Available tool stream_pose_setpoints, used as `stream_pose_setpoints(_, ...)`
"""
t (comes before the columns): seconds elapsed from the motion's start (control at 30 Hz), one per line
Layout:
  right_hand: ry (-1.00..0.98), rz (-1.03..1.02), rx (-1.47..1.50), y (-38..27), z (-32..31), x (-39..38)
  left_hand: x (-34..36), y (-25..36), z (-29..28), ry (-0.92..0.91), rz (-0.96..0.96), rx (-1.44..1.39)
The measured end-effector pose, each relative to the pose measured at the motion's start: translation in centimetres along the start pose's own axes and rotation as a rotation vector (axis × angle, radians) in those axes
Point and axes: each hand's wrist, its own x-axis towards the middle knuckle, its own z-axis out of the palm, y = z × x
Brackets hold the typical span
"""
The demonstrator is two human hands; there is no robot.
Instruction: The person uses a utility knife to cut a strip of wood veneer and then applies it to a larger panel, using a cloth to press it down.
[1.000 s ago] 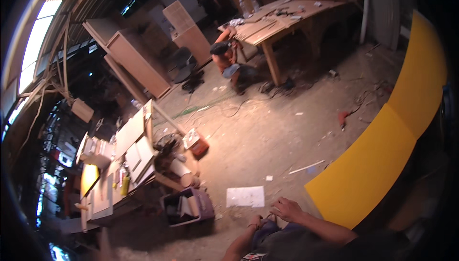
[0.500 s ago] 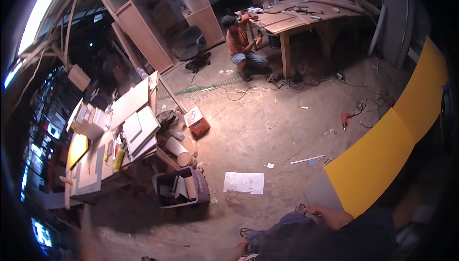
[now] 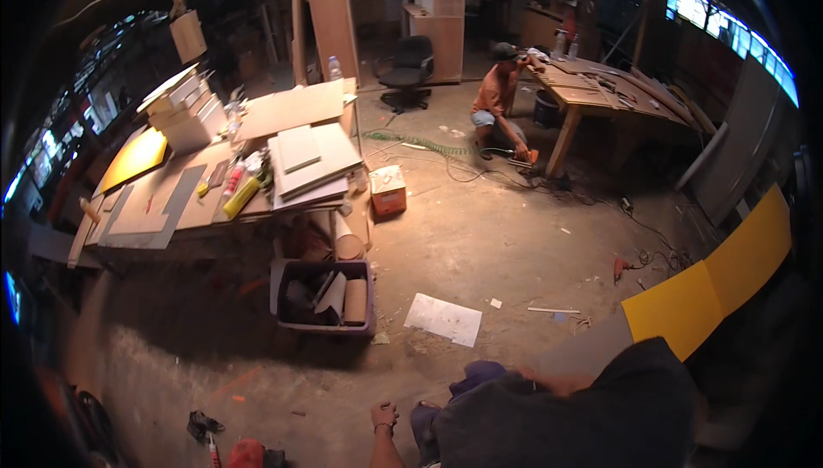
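Observation:
My left hand [image 3: 385,416] hangs low beside my bent knee, its fingers loosely bent and apart, and nothing shows in it. Part of my right forearm [image 3: 557,381] lies across behind my dark shirt. The fingers of my right hand are hidden or too blurred to read. Beyond that forearm a grey sheet [image 3: 585,346] lies next to a yellow sheet [image 3: 673,312] with a fold or seam. A white sheet [image 3: 446,321] is on the floor ahead of my knees. To the lower left are a red tool [image 3: 246,453], a slim tube [image 3: 213,451] and a black object [image 3: 204,423].
A purple bin [image 3: 369,327] of offcuts stands by a cluttered workbench [image 3: 141,215]. Past it sits a small carton [image 3: 388,193]. A person in orange [image 3: 495,95] crouches by another table [image 3: 562,138], one hand at an orange tool [image 3: 530,158]. A red drill [image 3: 619,267] and cords lie at right.
My view has swung, bringing the benches lower and more upright. My left hand now shows fully; my right hand has gone out of clear sight. The crouching person's arm has lowered to the floor.

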Motion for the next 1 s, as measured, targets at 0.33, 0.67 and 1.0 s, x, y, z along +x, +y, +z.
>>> stream_pose_setpoints(0.33,-0.192,0.095,-0.067,-27.3,-7.6,15.1,-4.7,-18.2,-12.2,0.233,-0.548,-0.226)
stream_pose_setpoints(0.67,-0.281,-0.199,-0.244,-60.1,-5.9,33.3,-5.2,-13.5,-18.8,0.388,-0.684,-0.624)
stream_pose_setpoints(1.0,-0.162,-0.648,-0.397,-97.8,-8.7,41.1,9.8,-1.8,-41.7,0.538,-0.455,-0.915)
